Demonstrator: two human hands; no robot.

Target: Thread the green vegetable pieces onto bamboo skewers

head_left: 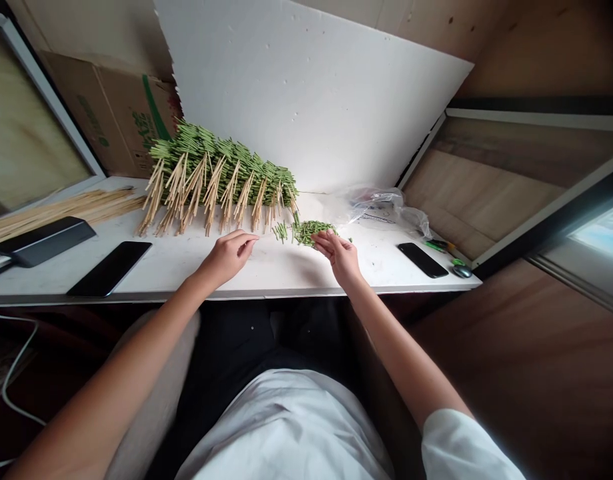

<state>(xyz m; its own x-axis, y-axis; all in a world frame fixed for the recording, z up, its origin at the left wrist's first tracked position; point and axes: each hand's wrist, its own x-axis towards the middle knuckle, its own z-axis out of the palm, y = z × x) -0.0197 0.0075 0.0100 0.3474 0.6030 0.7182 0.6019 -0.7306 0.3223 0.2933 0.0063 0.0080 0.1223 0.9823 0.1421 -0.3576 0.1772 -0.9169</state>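
My left hand (pixel 231 255) is closed in a pinch above the white table. A faint, thin pale bamboo skewer (pixel 264 237) seems to point from its fingertips toward the beans. My right hand (pixel 338 255) reaches over a small pile of cut green bean pieces (pixel 311 231), its fingers pressed together at the near edge. What sits between those fingertips is hidden. A few loose bean pieces (pixel 280 231) lie left of the pile. Behind my left hand, skewered green beans (pixel 221 157) are stacked high, their bare stick ends (pixel 201 190) fanning toward me.
Loose bamboo sticks (pixel 86 207) lie at the left of the white table (pixel 281 277). Near them are a dark stand-like device (pixel 49 240) and a black tablet or phone (pixel 110 269). Rightward are a clear plastic bag (pixel 386 205), a phone (pixel 422 259) and a mouse (pixel 461 271).
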